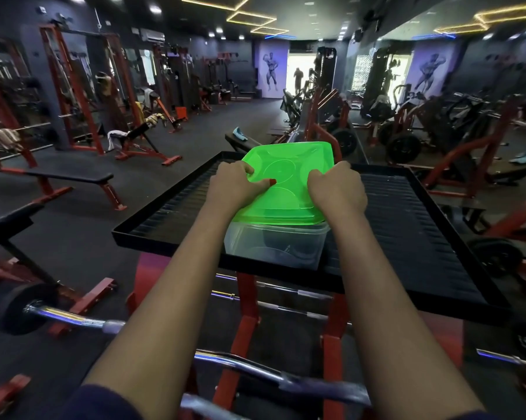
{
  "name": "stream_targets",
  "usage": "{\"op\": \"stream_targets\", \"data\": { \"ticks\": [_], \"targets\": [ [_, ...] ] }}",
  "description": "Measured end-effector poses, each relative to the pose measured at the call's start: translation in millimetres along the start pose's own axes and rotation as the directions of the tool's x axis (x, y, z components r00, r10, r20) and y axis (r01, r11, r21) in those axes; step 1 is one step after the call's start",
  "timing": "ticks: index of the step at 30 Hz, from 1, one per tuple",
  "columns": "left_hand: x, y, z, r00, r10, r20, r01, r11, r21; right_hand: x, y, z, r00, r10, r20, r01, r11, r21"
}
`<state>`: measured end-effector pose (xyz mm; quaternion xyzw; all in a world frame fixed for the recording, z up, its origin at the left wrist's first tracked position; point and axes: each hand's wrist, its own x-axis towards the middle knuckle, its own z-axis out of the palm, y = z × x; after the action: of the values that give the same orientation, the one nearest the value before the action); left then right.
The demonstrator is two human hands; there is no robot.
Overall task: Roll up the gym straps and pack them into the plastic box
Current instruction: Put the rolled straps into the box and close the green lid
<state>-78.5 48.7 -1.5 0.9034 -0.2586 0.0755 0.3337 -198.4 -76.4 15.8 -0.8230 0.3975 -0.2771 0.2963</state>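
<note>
A clear plastic box (275, 247) stands on a black ribbed platform (407, 225). A bright green lid (286, 177) lies on top of the box, tilted up at its far edge. My left hand (236, 184) grips the lid's left edge, thumb on top. My right hand (336, 189) grips the lid's right edge with curled fingers. Dark rolled shapes show faintly through the box wall; I cannot tell what they are.
The platform sits on a red metal frame (246, 313). Chrome barbells (83, 319) lie below and in front. A flat bench (67, 177) stands to the left, with weight machines (407, 122) to the right and behind. A person stands far off by the bright doorway (298, 77).
</note>
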Motion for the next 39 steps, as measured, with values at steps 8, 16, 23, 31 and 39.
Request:
{"op": "stream_targets", "data": {
  "ticks": [8, 16, 23, 31, 39],
  "targets": [
    [0.9, 1.3, 6.3, 1.000, -0.027, 0.009, 0.027, 0.999, 0.045, -7.9, 1.6, 14.5, 0.988, -0.137, -0.070, 0.121, 0.974, -0.194],
    [-0.9, 8.1, 11.9, 0.990, -0.107, 0.094, 0.081, 0.965, 0.248, -3.6, 6.0, 20.0, 0.998, 0.029, 0.057, -0.021, 0.992, -0.121],
    [-1.6, 14.1, 13.9, 0.960, -0.236, 0.148, 0.177, 0.927, 0.329, 3.7, 18.5, 22.6, 0.973, 0.108, 0.204, -0.112, 0.994, 0.009],
    [15.9, 6.8, 15.4, 0.922, -0.368, 0.122, 0.312, 0.891, 0.330, 9.5, 19.2, 24.7, 0.962, 0.115, 0.247, -0.112, 0.993, -0.026],
    [36.9, -9.3, -5.9, 0.905, -0.276, 0.325, 0.154, 0.922, 0.354, 39.3, 16.2, 29.5, 0.952, 0.116, 0.282, -0.104, 0.993, -0.057]
  ]
}}
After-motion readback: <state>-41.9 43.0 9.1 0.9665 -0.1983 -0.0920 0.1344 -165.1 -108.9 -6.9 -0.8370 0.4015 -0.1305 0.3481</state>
